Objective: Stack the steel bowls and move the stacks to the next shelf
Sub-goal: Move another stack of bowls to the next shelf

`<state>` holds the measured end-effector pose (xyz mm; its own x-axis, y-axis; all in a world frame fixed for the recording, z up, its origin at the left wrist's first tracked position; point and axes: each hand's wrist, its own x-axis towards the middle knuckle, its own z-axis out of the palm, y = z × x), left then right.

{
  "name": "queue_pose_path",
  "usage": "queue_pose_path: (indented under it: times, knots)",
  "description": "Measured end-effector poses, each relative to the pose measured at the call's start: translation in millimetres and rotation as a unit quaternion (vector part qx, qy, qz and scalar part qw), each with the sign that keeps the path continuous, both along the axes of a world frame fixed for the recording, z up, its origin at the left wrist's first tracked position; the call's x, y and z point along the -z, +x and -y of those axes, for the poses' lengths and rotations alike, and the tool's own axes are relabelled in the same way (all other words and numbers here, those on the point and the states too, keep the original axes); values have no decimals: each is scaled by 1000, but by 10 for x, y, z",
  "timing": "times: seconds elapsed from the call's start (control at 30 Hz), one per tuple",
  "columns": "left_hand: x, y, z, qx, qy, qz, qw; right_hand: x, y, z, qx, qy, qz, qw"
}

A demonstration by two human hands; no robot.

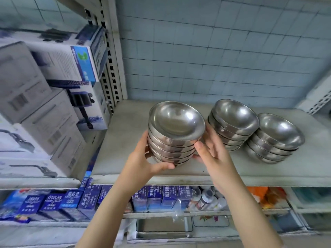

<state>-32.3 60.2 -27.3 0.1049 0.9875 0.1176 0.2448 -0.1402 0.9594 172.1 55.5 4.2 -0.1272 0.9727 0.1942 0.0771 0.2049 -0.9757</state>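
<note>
A stack of several steel bowls (174, 133) is tilted toward me over the grey shelf (125, 140), left of centre. My left hand (143, 161) grips its lower left side, thumb curled under the bottom bowl. My right hand (211, 149) grips its right side, thumb on the rims and fingers behind. I cannot tell whether the stack touches the shelf. Two more stacks of steel bowls stand on the same shelf: a middle stack (232, 122) just behind my right hand and a right stack (275, 138).
White and blue pump boxes (53, 97) fill the shelf bay to the left, beyond a perforated upright (111, 68). Below the shelf edge sit blue cartons (71, 201), small bottles (207, 197) and steel trays (163, 226). A tiled wall backs the shelf.
</note>
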Motion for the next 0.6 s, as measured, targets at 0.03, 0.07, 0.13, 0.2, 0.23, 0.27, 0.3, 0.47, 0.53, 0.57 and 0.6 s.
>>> queue_pose_path:
  times: [0.03, 0.07, 0.13, 0.2, 0.23, 0.27, 0.3, 0.47, 0.53, 0.57, 0.6]
  knots:
    - [-74, 19, 62, -3, 15, -3, 1000, -43, 29, 54, 6, 3, -5, 1000]
    - [-143, 52, 124, -4, 28, -2, 1000, -97, 67, 114, 11, 6, -13, 1000]
    - [-262, 162, 248, -2, 45, 6, 999, -205, 181, 240, 22, 14, -22, 999]
    - [-348, 335, 372, 1, 56, 14, 998, -280, 354, 379, 33, 27, -19, 999]
    - [-375, 437, 431, 4, 61, 18, 998, -315, 450, 453, 40, 32, -15, 999]
    - [-400, 552, 487, 8, 63, 20, 998, -342, 556, 532, 50, 37, -12, 998]
    - [-417, 679, 538, 14, 65, 20, 998, -361, 679, 614, 63, 40, -11, 997]
    - [-470, 1507, 798, 54, 62, 22, 996, -476, 1474, 1113, 123, 47, -5, 991]
    - [-500, 1921, 898, 79, 51, 28, 995, -528, 1867, 1327, 146, 52, 8, 988]
    - [-502, 2138, 938, 95, 48, 32, 994, -553, 2067, 1433, 155, 58, 14, 986]
    - [-511, 2354, 984, 111, 47, 34, 992, -569, 2262, 1535, 164, 63, 18, 984]
